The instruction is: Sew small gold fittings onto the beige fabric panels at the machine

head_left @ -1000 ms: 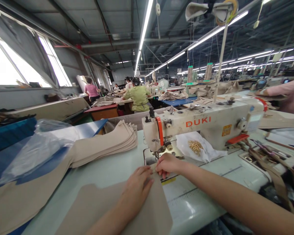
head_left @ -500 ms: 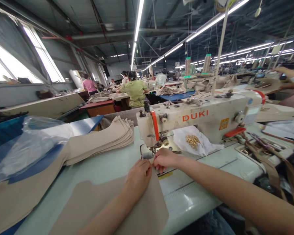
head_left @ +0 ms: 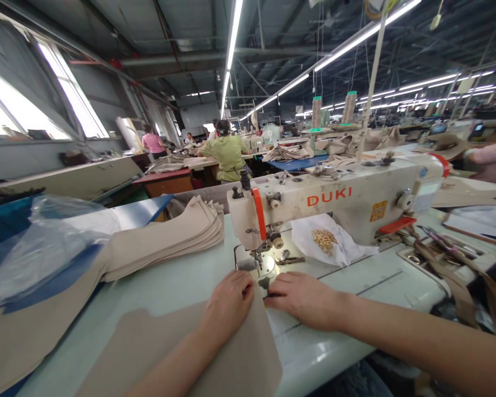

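Note:
A beige fabric piece (head_left: 248, 358) lies on the pale green table (head_left: 177, 281) in front of a cream DUKI sewing machine (head_left: 334, 201). My left hand (head_left: 227, 303) rests on the fabric's top edge, fingers curled down just short of the needle (head_left: 257, 259). My right hand (head_left: 303, 298) lies flat on the table right of the fabric's corner, its fingertips touching a small dark part at the fabric edge under the presser foot.
A stack of beige cut pieces (head_left: 165, 237) lies at the left, with a clear plastic bag (head_left: 45, 242) beyond it. White paper with small gold hardware (head_left: 324, 240) sits under the machine arm. Straps and tools (head_left: 446, 259) clutter the right. Other workers (head_left: 227, 154) sit at distant tables.
My right hand has drawn back from the needle area and flattened on the table. The left hand stayed on the fabric edge. The needle plate now shows.

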`<state>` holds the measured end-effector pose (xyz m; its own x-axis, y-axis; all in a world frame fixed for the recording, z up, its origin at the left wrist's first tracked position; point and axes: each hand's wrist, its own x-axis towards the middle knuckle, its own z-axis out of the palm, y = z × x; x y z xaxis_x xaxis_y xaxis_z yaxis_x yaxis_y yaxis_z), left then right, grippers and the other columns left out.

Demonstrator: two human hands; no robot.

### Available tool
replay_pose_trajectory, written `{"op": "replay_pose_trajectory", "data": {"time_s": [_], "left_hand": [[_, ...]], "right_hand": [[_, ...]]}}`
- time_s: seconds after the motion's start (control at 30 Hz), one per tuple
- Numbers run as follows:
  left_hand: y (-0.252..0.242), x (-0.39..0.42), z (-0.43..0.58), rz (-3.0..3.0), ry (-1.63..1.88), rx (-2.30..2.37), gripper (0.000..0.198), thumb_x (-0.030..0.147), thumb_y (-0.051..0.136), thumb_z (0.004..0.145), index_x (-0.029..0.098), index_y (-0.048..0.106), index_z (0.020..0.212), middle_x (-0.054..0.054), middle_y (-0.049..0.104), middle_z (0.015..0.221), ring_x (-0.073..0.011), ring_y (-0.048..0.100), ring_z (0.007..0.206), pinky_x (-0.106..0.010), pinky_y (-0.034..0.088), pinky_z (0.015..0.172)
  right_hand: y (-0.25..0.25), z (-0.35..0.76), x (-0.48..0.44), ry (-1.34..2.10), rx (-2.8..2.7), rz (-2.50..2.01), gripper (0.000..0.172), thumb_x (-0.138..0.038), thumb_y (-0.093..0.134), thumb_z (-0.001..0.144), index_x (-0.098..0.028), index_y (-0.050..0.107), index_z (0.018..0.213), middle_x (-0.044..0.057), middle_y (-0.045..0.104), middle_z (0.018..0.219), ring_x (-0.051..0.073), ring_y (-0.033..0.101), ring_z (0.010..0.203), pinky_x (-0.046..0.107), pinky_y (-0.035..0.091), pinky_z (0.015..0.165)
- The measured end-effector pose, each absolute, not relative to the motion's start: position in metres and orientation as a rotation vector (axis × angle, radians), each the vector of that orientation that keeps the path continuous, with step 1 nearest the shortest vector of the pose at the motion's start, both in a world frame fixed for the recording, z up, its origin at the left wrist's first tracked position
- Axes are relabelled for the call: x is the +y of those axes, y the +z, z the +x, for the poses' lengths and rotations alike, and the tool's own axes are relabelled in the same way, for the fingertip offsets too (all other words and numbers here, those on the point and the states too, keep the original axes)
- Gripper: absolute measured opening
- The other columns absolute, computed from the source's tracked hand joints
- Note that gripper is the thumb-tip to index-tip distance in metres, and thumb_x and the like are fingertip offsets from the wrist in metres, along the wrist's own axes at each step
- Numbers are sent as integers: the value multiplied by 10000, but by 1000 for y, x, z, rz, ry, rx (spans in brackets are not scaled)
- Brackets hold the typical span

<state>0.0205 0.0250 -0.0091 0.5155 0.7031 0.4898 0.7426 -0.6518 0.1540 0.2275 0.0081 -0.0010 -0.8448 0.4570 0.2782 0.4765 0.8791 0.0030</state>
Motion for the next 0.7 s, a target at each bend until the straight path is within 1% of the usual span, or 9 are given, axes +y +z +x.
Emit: {"op": "replay_pose_trajectory", "data": {"time_s": [0.07,0.13,0.27,0.43,0.53,0.7], "left_hand": [[-11,26,20,-2676,-834,-1260,185,71,468,763,196,541,648,-15,647,710,-171,596,721,-281,483,675],[-12,27,19,-2692,-850,-1242,175,87,471,780,196,550,668,-16,647,723,-170,596,729,-282,484,680],[-13,27,17,-2723,-867,-1227,160,103,476,800,197,551,694,-16,646,738,-171,593,744,-291,488,691],[-12,27,17,-2720,-859,-1256,159,67,492,784,188,556,704,-19,644,735,-179,596,742,-297,493,680],[-14,28,17,-2714,-882,-1263,156,52,515,773,186,555,705,-16,650,746,-176,598,740,-294,494,677],[-18,28,16,-2711,-890,-1274,147,62,538,779,193,558,717,-8,653,756,-177,599,749,-295,496,681]], "right_hand": [[0,227,7,-173,-2803,-668,184,-178,475,909,-172,598,1046,51,606,924,188,510,924,298,408,836],[0,225,7,-191,-2795,-685,179,-190,470,914,-176,598,1040,49,598,912,184,507,913,299,412,830],[-1,217,10,-133,-2743,-751,182,-264,464,923,-175,620,950,41,608,869,179,522,880,294,418,834],[-2,208,16,-67,-2672,-846,196,-329,550,869,-148,624,851,59,638,857,199,542,877,318,422,847],[-4,205,20,-28,-2628,-870,173,-307,579,845,-139,618,857,70,645,872,209,546,906,325,418,867],[-7,202,23,74,-2637,-786,129,-229,566,843,-126,622,897,73,656,922,196,556,935,294,397,923]]}}
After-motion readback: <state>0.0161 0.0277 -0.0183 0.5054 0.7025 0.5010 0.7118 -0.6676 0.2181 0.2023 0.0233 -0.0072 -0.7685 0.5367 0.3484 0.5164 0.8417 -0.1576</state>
